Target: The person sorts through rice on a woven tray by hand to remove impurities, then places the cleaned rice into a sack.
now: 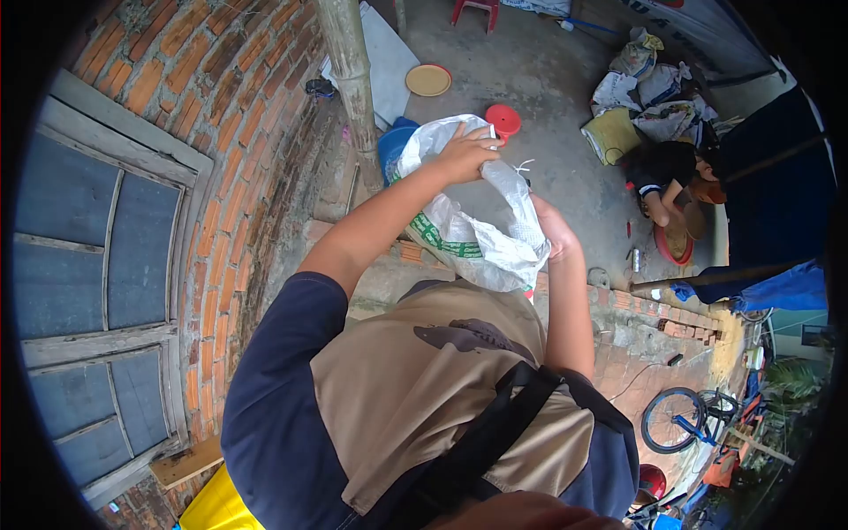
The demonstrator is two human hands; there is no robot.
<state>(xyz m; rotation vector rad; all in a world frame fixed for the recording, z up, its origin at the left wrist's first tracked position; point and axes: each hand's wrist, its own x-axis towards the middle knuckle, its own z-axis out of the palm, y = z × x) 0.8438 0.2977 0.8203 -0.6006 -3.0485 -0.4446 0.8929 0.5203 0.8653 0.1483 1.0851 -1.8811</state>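
A white woven plastic sack (464, 252) with a green printed band hangs in front of my body, its mouth spread wide. My left hand (468, 156) is closed over the far rim of the sack, with the fingers partly over the edge. On the right side of the mouth, my right hand (553, 228) grips the rim; most of its fingers are hidden behind the plastic. What lies deep in the sack cannot be made out. A blue container (392, 150) stands just left of the sack, partly covered by it. Beyond the rim is a red plastic funnel-like vessel (503, 121).
A bamboo post (350, 79) rises near my left arm, by a brick wall (212, 71). A round tray (428, 80) lies farther ahead. To the right, a crouching person (667, 177) works over a red basin (673, 247), beside piled sacks (649, 88). Low brick edging runs below.
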